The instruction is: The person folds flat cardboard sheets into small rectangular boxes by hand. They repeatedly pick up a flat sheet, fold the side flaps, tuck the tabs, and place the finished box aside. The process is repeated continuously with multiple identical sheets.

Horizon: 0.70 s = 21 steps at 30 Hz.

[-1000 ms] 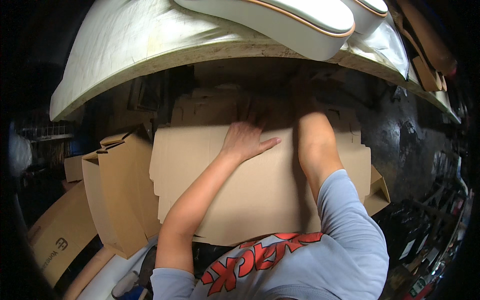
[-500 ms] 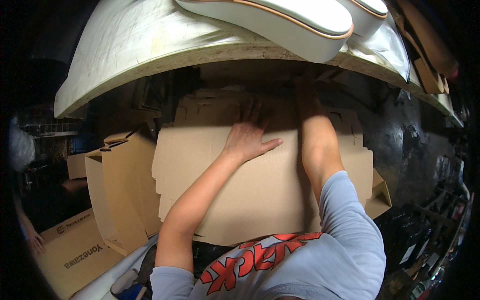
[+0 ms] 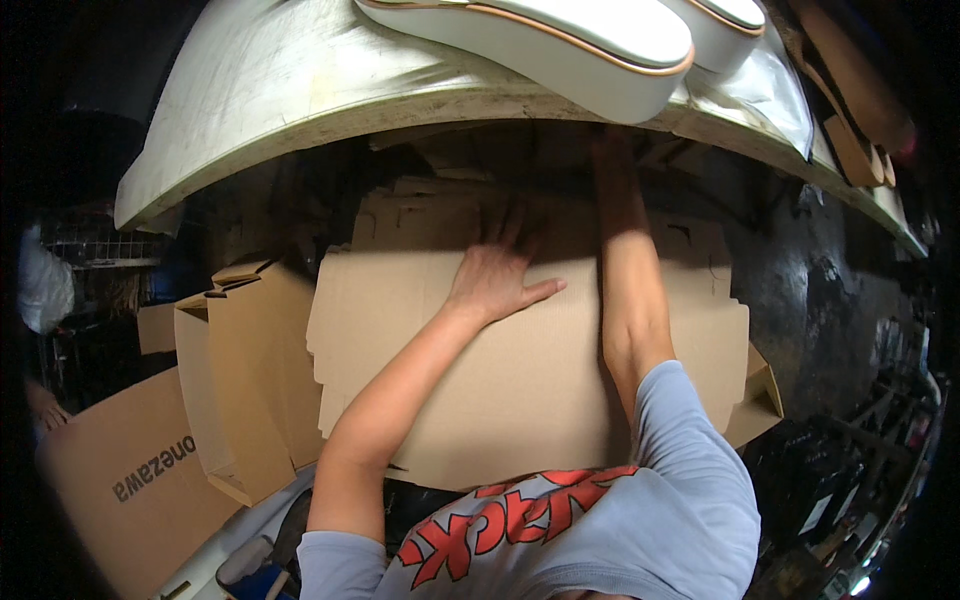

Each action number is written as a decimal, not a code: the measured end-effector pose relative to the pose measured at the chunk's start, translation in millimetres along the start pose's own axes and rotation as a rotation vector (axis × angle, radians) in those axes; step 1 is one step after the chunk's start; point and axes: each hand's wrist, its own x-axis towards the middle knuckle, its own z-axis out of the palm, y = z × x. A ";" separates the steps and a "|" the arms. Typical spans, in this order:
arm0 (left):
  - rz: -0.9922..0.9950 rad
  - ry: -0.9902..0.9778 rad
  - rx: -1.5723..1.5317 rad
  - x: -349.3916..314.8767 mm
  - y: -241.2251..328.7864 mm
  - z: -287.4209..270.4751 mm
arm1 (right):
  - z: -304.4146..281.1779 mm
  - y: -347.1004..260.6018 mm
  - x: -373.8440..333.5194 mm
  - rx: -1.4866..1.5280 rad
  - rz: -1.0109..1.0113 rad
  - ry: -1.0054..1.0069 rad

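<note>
Cardboard mid-frame, likely light, stiff; hold side edges. I'm resting left hand spread flat atop; right hand shadowed, grip unclear.

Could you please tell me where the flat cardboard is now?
In the head view, the flat cardboard lies mid-picture, beneath the left hand and just right of a brown box.

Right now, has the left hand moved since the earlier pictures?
No. Judged against the white table's near edge, the left hand shows no clear shift in any direction; it lies spread on the flat cardboard.
</note>
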 end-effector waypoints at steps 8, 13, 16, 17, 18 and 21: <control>0.051 0.040 0.070 -6.5 -3.1 20.7 | 10.6 -54.9 -116.7 0.059 0.022 -0.143; 0.050 -0.572 -0.190 -76.9 70.6 -15.1 | -5.3 -83.6 -255.5 -0.281 -0.079 -0.053; 0.788 -0.883 -0.300 -149.9 111.7 -77.4 | -30.9 -85.9 -352.1 -0.351 -0.013 0.057; 0.647 -1.066 -0.670 -160.5 112.9 -100.4 | -41.4 -83.0 -382.5 -0.342 0.055 0.097; 0.632 -1.088 -0.848 -161.6 104.6 -123.2 | -51.8 -78.5 -409.1 -0.319 0.134 0.171; 0.535 -0.747 -0.954 -128.6 74.1 -166.9 | -78.4 -57.1 -465.0 -0.132 0.292 0.193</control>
